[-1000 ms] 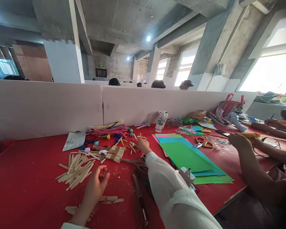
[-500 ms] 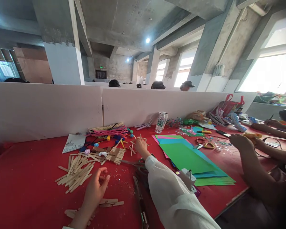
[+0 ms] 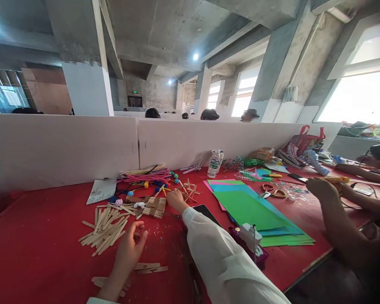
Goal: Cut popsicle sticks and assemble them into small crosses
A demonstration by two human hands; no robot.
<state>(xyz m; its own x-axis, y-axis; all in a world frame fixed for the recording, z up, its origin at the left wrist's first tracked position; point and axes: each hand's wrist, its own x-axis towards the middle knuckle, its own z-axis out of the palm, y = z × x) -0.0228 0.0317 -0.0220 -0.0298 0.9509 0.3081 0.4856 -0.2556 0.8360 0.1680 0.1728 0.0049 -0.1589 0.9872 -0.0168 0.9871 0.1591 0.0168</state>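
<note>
My left hand (image 3: 129, 250) rests on the red table (image 3: 34, 245), palm turned inward, fingers loosely curled, nothing in it. It lies between a heap of wooden craft sticks (image 3: 105, 227) and a few joined sticks (image 3: 147, 267) by my wrist. My right hand (image 3: 176, 199), in a white sleeve, reaches forward with fingers curled down. It sits between a small panel of glued sticks (image 3: 155, 207) and a cluster of short crossed sticks (image 3: 189, 190). What its fingers hold is hidden.
Pink pipe cleaners (image 3: 149, 175), a paper note (image 3: 101, 191), a water bottle (image 3: 214, 162), coloured paper sheets (image 3: 247, 207), a dark phone (image 3: 207, 213) and scissors (image 3: 273, 192) lie around. A white partition (image 3: 82, 143) closes the back. Another person's arms (image 3: 335, 211) work at the right.
My right hand has drawn back and left from the crossed sticks toward the glued panel. The phone now shows beside my sleeve. My left hand has barely moved.
</note>
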